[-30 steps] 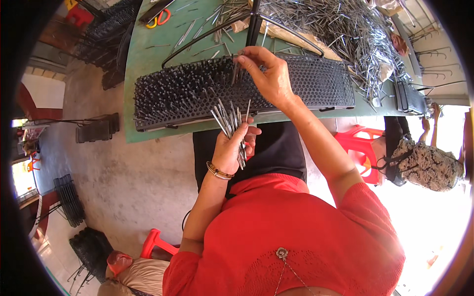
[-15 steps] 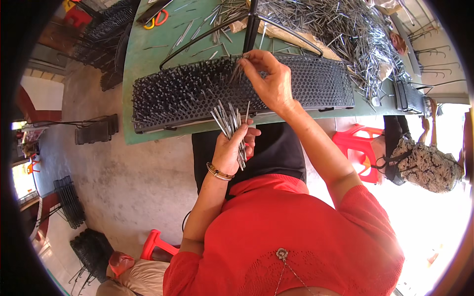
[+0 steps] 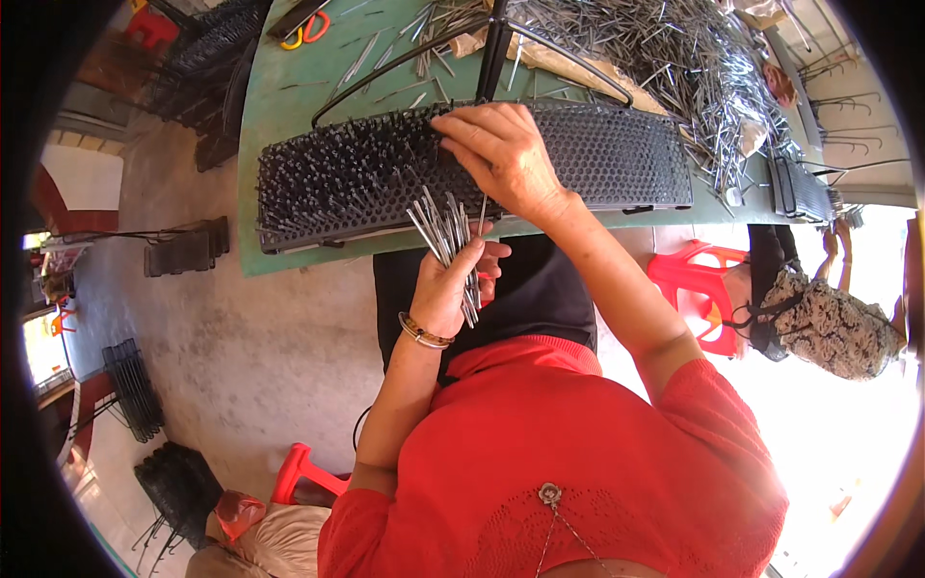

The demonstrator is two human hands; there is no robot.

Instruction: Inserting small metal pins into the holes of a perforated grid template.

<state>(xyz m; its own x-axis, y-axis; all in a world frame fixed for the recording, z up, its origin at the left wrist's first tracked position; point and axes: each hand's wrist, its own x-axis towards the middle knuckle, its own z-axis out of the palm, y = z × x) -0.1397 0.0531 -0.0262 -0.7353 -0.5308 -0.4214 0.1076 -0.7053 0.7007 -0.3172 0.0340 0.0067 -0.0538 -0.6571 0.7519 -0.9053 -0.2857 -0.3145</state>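
A long black rack (image 3: 617, 159) with a honeycomb of holes lies along the near table edge. Its left part bristles with thin metal rods (image 3: 332, 178) standing in the holes; on the right the holes show bare. My left hand (image 3: 445, 289), just in front of the rack, is closed around a loose bundle of grey metal rods (image 3: 441, 229), their ends fanned upward. Over the middle of the rack, where the standing rods end, my right hand (image 3: 509, 159) is bent down with its fingers together. Its fingertips and whatever they hold are hidden.
A black wire frame with a post (image 3: 493, 63) rises behind the rack. Heaped rods (image 3: 665, 67) cover the green table's (image 3: 289, 101) far right; scissors (image 3: 306, 29) lie far left. Red stools (image 3: 694, 289) stand on the floor. Another person (image 3: 829, 323) is at the right.
My right hand has shifted slightly left and turned its back upward over the rack, hiding the fingertips. My left hand keeps the bundle in nearly the same place.
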